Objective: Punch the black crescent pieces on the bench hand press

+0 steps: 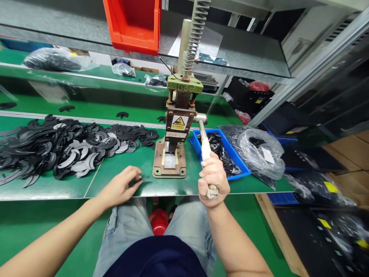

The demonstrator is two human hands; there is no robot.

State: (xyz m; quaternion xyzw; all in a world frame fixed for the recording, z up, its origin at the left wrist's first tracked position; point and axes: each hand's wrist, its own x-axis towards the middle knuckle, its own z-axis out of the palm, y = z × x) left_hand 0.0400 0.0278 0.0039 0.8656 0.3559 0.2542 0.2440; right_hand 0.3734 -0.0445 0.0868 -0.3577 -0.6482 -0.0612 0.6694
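Observation:
My right hand (213, 181) is wrapped around the lever handle (204, 142) of a hand press (181, 119), which stands in front of me on the green table. Tape covers the lever's grip. A pale block (170, 161) sits on the press base under the ram; whether a part lies on it I cannot tell. Left of the base, my left hand (122, 185) rests at the table's front edge, thumb and fingers apart, with nothing visible in it. Beyond it spreads a large heap of black curved plastic pieces (72, 148).
A blue tray (243, 169) of small black parts stands right of the press, beside a clear plastic bag (256, 148). Above hangs a red bin (134, 27) at the shelf. Several single black pieces (122, 114) lie along the strip behind the heap.

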